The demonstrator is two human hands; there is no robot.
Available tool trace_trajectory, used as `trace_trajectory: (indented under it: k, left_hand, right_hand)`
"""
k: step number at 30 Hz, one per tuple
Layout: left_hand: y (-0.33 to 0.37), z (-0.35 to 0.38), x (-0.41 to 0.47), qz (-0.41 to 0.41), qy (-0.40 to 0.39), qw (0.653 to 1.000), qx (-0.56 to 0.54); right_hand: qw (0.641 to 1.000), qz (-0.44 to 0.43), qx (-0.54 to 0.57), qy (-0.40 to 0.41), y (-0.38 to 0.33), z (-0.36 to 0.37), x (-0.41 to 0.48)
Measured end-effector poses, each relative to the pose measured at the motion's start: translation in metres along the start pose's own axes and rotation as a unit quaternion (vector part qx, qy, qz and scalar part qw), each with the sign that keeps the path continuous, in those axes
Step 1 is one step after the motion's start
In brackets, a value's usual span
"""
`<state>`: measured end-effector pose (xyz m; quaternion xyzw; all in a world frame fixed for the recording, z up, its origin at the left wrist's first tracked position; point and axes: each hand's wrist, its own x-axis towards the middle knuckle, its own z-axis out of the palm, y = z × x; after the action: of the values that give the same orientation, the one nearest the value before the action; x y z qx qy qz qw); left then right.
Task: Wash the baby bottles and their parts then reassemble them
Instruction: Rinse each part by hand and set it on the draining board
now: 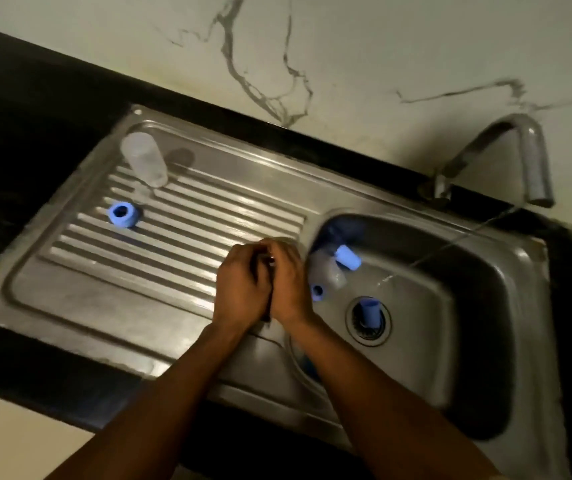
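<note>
Black desk (17,116), steel sink. Drainboard (104,271): clear bottle body (144,159) at far left corner, blue ring (122,213) just in front of it. Left hand (243,289) and right hand (289,282) pressed together over the drainboard/basin edge, fingers curled; can't tell what they hold, if anything. In the basin (468,341): second clear bottle (326,268), blue cap (348,258), second blue ring (317,292), blue part (367,308) on the drain. Tap (534,161) running.
</note>
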<state>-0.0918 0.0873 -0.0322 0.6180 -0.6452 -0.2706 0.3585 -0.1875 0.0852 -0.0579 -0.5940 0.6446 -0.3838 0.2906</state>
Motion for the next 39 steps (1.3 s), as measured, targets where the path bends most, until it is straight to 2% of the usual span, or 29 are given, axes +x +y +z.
trace_trajectory:
  k: [2, 5, 8, 11, 15, 18, 20, 23, 25, 31, 33, 36, 39]
  left_hand:
    - [0.03, 0.042, -0.012, 0.016, -0.046, 0.999, -0.004]
    - [0.061, 0.104, -0.033, 0.019, -0.151, 0.988, -0.015]
    - [0.075, 0.148, -0.056, -0.026, -0.251, 0.968, -0.002]
    - [0.074, 0.169, -0.075, -0.058, -0.294, 0.954, 0.024]
    - [0.063, 0.18, -0.088, -0.066, -0.301, 0.951, 0.036]
    - [0.06, 0.185, -0.085, -0.099, -0.269, 0.957, 0.05]
    - [0.061, 0.191, -0.078, -0.109, -0.253, 0.96, 0.046]
    - [0.073, 0.205, -0.063, -0.108, -0.245, 0.963, 0.029]
    - [0.083, 0.216, -0.053, -0.102, -0.242, 0.965, 0.017]
    - [0.102, 0.237, -0.036, -0.122, -0.211, 0.97, -0.009]
    - [0.102, 0.238, -0.034, -0.142, -0.205, 0.968, -0.011]
    - [0.101, 0.238, -0.032, -0.174, -0.2, 0.964, -0.012]
    - [0.097, 0.237, -0.032, -0.186, -0.186, 0.965, -0.022]
  right_hand:
    - [0.999, 0.02, -0.015, 0.048, 0.032, -0.043, -0.013]
    - [0.983, 0.165, -0.007, 0.085, 0.094, -0.101, -0.032]
    - [0.942, 0.287, -0.173, -0.009, 0.17, -0.137, -0.043]
    - [0.903, 0.367, -0.206, -0.086, 0.209, -0.142, -0.044]
    - [0.915, 0.343, -0.185, -0.104, 0.221, -0.133, -0.039]
    - [0.919, 0.343, -0.171, -0.086, 0.228, -0.13, -0.037]
    - [0.936, 0.321, -0.14, -0.042, 0.232, -0.134, -0.036]
    - [0.952, 0.296, -0.023, 0.071, 0.231, -0.157, -0.021]
    - [0.959, 0.267, 0.018, 0.093, 0.228, -0.171, -0.008]
    - [0.986, 0.161, 0.004, 0.035, 0.221, -0.179, -0.003]
    - [0.981, 0.175, 0.004, 0.085, 0.219, -0.18, -0.002]
    - [0.978, 0.196, -0.038, 0.057, 0.214, -0.183, 0.002]
    - [0.971, 0.208, -0.024, 0.111, 0.208, -0.186, 0.009]
